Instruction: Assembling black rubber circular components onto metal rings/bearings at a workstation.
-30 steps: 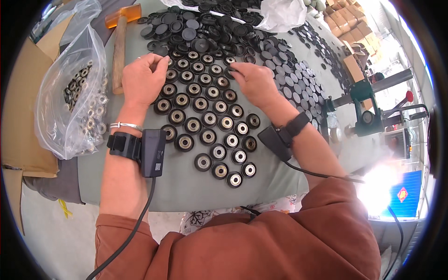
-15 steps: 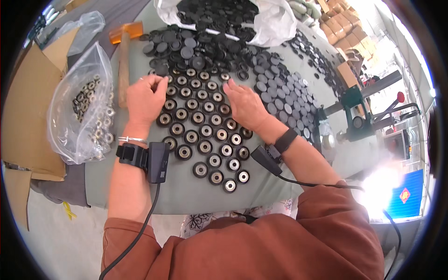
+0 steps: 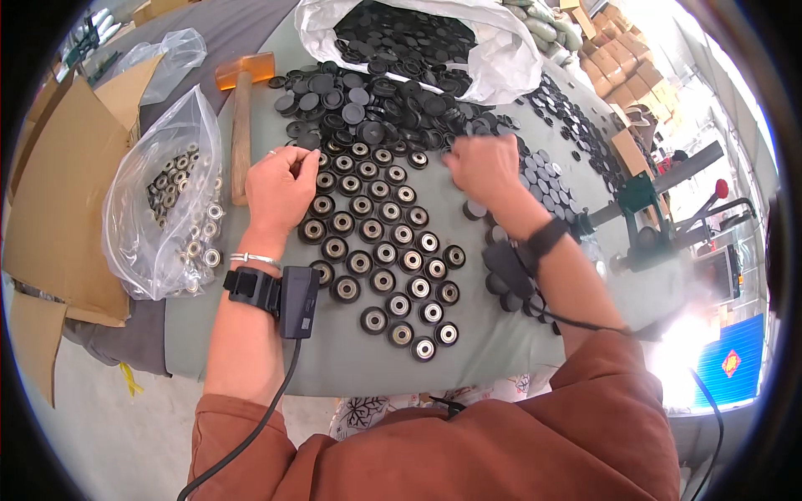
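My left hand (image 3: 284, 185) is closed, thumb against curled fingers, at the far left of several black round caps with metal bearings (image 3: 385, 254) in their centres. Anything between those fingers is hidden. My right hand (image 3: 489, 169) is over the right side of the table, past the bearing group; its fingers are smeared by motion. Dark grey discs (image 3: 547, 177) lie to the right of it, and a few loose discs (image 3: 511, 301) show around my right wrist. Beyond both hands is a heap of loose black caps (image 3: 372, 132).
A white sack (image 3: 510, 71) of black caps lies open at the back. On the left are a mallet (image 3: 241, 125), a clear plastic bag (image 3: 125, 230) of loose bearings and a cardboard box (image 3: 67, 192). A green press (image 3: 639, 209) stands at the right.
My right hand has moved right, away from the bearing-filled caps. Several discs now lie nearer, around my right wrist. My left hand stays beside the caps; the whole view has shifted slightly.
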Motion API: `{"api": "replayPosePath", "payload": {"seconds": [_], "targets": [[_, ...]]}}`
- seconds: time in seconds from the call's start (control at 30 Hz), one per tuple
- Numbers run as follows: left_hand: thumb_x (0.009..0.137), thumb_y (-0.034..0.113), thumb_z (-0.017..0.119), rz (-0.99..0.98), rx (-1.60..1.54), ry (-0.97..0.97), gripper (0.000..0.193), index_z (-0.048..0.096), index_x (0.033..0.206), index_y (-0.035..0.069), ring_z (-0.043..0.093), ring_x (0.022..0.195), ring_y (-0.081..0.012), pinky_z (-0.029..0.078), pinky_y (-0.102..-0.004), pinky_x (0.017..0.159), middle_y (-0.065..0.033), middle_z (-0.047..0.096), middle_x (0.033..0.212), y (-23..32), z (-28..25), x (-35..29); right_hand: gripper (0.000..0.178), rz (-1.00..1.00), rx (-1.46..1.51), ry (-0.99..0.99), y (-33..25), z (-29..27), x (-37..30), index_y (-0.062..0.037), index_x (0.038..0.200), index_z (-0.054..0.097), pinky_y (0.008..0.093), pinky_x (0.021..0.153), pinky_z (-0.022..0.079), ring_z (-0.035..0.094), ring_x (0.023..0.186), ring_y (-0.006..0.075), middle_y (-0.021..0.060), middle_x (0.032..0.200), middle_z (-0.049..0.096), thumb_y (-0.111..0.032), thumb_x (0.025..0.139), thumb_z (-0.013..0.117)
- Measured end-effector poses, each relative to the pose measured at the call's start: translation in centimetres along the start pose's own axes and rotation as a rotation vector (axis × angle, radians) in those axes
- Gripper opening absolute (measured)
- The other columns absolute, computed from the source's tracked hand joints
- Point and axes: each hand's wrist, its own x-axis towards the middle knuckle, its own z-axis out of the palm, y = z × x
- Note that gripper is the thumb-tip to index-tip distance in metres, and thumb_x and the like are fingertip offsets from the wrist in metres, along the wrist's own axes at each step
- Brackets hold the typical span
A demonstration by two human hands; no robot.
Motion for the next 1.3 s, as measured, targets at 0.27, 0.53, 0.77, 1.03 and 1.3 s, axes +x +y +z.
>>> {"api": "replayPosePath", "payload": {"seconds": [0.27,0.53,0.77,1.03,1.3], "targets": [[0.078,0.014,0.068,0.041,0.027,0.026,0.014,0.064,0.07,0.003,0.053,0.051,-0.0174,0.042,-0.0303,0.051,-0.0063,0.058,0.06,0.2,0.2,0.8,0.021,-0.381,0.176,0.176,1.0,1.9,11.5,-0.0085,0.095,0.065,0.0428,0.075,0.048,0.059,0.088,0.0342,0.0134,0.096,0.058,-0.005,0.074,0.061],[0.078,0.016,0.068,0.04,0.026,0.021,0.014,0.066,0.072,0.004,0.055,0.053,-0.0201,0.043,-0.0324,0.052,-0.0079,0.059,0.06,0.2,0.3,0.6,0.015,-0.265,0.284,0.428,0.9,0.1,2.3,-0.0058,0.081,0.058,0.0428,0.066,0.049,0.062,0.077,0.0332,0.0093,0.082,0.064,-0.018,0.076,0.065],[0.078,0.019,0.068,0.012,0.034,-0.003,0.015,0.066,0.072,0.004,0.055,0.054,-0.0206,0.043,-0.033,0.053,-0.0074,0.06,0.061,0.2,0.4,0.6,0.013,-0.209,0.619,0.449,-1.4,4.6,-0.1,-0.0054,0.089,0.062,0.041,0.068,0.051,0.063,0.076,0.0315,0.0114,0.085,0.066,-0.014,0.08,0.061],[0.078,0.02,0.068,-0.007,0.078,-0.038,0.016,0.066,0.073,0.005,0.056,0.055,-0.021,0.044,-0.0333,0.055,-0.0072,0.06,0.061,0.2,0.2,0.6,0.015,-0.188,0.566,0.331,-1.6,4.9,1.4,-0.0045,0.092,0.067,0.0373,0.074,0.052,0.064,0.082,0.0312,0.0137,0.09,0.067,-0.014,0.081,0.062],[0.079,0.021,0.068,-0.018,0.057,-0.033,0.017,0.066,0.074,0.004,0.056,0.055,-0.0196,0.045,-0.0318,0.055,-0.0071,0.061,0.063,0.3,0.1,0.7,0.013,-0.399,0.39,0.262,-1.2,4.6,1.8,-0.0033,0.085,0.067,0.0421,0.069,0.049,0.061,0.077,0.0341,0.0145,0.08,0.063,-0.011,0.078,0.059]]}}
